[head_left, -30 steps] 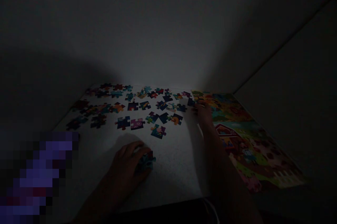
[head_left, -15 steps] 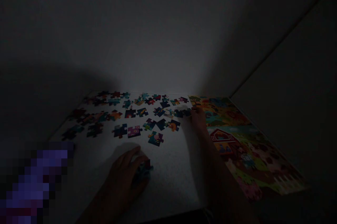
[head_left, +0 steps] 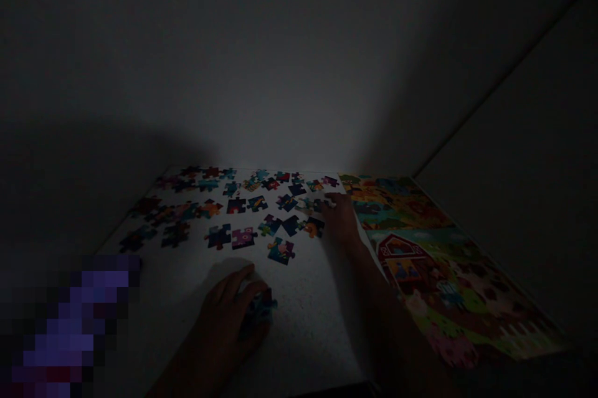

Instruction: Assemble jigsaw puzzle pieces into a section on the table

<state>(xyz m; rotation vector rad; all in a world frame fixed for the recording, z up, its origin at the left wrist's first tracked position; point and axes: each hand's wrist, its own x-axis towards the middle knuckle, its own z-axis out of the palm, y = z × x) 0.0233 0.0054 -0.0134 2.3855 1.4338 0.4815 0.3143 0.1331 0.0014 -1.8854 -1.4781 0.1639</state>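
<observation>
- Nearest us, our left hand [head_left: 228,317] curls over a few puzzle pieces [head_left: 261,309] on the white table [head_left: 308,336], fingers closed on them
- Beyond those, our right hand [head_left: 340,218] rests among the loose pieces [head_left: 280,250], grip too dark to tell
- Right of it lies the farm picture sheet [head_left: 420,261]
- We judge we are picking; next needs a clean pinch
</observation>
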